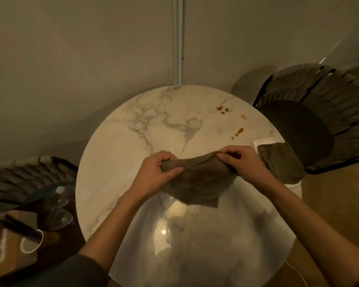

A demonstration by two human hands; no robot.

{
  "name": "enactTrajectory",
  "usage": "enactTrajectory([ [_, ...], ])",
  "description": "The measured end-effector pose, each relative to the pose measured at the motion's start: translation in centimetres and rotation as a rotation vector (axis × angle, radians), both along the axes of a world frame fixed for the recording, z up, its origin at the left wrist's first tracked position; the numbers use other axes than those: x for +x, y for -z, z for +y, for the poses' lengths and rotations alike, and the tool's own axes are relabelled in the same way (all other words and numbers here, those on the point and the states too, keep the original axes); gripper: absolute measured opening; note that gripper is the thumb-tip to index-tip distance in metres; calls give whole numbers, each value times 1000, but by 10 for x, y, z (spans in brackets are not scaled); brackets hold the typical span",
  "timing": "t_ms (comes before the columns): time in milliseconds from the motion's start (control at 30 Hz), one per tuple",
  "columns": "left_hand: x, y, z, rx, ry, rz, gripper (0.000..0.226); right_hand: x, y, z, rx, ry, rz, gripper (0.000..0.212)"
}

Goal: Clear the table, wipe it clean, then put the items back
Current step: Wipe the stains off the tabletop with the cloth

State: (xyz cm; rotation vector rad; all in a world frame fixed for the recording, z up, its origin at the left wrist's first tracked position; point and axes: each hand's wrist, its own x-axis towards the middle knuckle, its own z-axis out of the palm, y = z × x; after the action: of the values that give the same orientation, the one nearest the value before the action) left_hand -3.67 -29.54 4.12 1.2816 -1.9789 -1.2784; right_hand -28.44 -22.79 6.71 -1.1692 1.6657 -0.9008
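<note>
lower left: clear plastic bottles lie on a woven chair beside the round marble table. centre: left hand and right hand each pinch an upper edge of the brown cloth, held over the tabletop. upper right of it: brown stains. right edge: white container, folded cloth draped over it, contents hidden.

Round marble table: brown stains near far-right edge, white tub at right edge, folded cloth on it.
</note>
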Motion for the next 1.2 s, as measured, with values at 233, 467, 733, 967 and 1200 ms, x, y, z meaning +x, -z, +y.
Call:
enactTrajectory([
  [233, 9, -4, 6, -109, -44, 8, 17, 3, 21, 26, -172, -24, 116, 12],
  [467, 51, 71, 57, 158, 194, -373, 13, 18, 126, 98, 183, -355, 266, 15],
  [733, 39, 81, 45, 237, 28, -252, 21, -1, 108, 50, 218, -233, 171, 17],
  [967, 34, 84, 37, 216, -58, -221, 19, -2, 99, 48, 186, -236, 160, 17],
  [1200, 8, 116, 2, 62, -57, -513, 20, -21, 138, 10, 214, -111, 355, 24],
])
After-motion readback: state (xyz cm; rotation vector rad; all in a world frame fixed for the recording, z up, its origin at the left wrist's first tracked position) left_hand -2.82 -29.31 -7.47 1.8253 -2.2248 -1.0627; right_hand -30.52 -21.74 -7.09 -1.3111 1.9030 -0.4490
